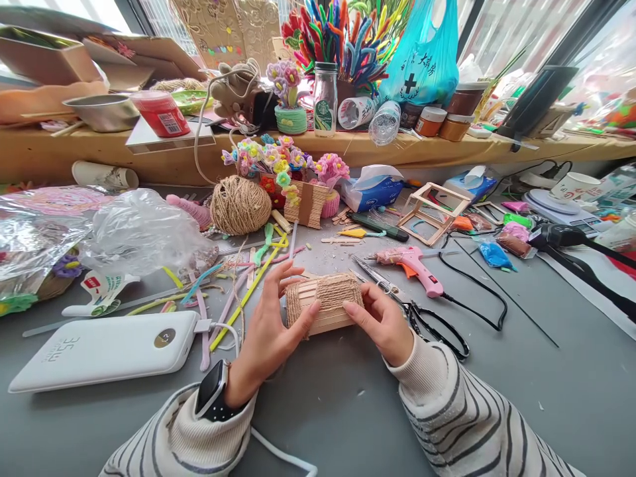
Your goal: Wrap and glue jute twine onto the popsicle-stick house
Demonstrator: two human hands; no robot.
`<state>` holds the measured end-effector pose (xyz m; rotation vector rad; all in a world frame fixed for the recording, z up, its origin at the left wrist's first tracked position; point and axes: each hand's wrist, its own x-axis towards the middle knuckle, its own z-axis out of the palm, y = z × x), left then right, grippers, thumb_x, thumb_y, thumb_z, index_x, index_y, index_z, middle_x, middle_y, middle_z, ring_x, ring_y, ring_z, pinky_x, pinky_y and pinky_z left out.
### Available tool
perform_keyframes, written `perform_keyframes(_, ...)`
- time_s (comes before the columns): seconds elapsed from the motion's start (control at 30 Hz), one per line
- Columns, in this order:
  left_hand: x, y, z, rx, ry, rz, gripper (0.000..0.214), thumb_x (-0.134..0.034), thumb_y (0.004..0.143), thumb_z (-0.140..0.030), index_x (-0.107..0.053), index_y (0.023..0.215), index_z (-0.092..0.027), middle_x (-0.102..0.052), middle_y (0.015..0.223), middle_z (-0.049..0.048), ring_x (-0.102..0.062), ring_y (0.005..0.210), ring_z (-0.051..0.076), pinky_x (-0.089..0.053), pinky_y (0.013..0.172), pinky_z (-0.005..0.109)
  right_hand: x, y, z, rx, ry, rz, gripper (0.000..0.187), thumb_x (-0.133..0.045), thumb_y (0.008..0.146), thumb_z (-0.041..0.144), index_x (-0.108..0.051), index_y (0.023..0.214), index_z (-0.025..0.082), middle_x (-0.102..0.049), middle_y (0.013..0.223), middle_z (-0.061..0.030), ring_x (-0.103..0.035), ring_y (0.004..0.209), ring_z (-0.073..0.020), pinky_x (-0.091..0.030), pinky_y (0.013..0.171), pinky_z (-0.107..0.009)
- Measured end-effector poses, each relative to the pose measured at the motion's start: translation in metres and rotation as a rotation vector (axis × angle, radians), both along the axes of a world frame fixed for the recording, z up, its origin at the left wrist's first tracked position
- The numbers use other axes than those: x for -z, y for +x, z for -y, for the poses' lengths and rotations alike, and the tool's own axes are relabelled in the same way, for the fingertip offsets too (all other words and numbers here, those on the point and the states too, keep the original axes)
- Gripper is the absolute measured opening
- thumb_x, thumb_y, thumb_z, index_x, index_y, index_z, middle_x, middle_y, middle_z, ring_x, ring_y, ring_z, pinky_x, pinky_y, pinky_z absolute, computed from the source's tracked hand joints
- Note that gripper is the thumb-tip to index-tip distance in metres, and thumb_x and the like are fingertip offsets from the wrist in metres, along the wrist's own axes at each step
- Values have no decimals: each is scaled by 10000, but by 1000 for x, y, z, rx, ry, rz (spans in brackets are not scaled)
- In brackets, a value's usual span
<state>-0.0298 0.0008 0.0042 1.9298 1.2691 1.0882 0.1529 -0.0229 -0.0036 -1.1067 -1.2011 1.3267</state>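
Between my two hands, just above the grey table (348, 397), is a small box of wooden craft sticks partly wrapped in jute twine (328, 305). My left hand (275, 315) grips its left end, thumb on the near face and fingers behind. On the right end, my right hand (382, 321) presses its thumb against the near edge, with its other fingers partly hidden behind. Just beyond the box lie scissors (377, 275) with black handles and a pink glue gun (412, 265). A ball of jute twine (241, 205) rests farther back on the left.
A white power bank (109, 348) with a plugged-in cable lies left of my left hand. Several pipe cleaners (248, 301) are strewn beyond it. At the back right stands an open stick frame (432, 209). Jars, a blue bag (422, 59) and other supplies crowd the ledge.
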Motion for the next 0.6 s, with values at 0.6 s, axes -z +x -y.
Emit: perform_keyframes(0.6,-3,0,1,-12,108,-38,637,-661,717,-378,-338,1242,-217,-527,1174,102,-573,1060,227,-499,886,400,-3,0,0,-20,-12,-17,287,-607,747,464,-516,832,206,-600,824,-15,-567,800,-154,-450,747,-283)
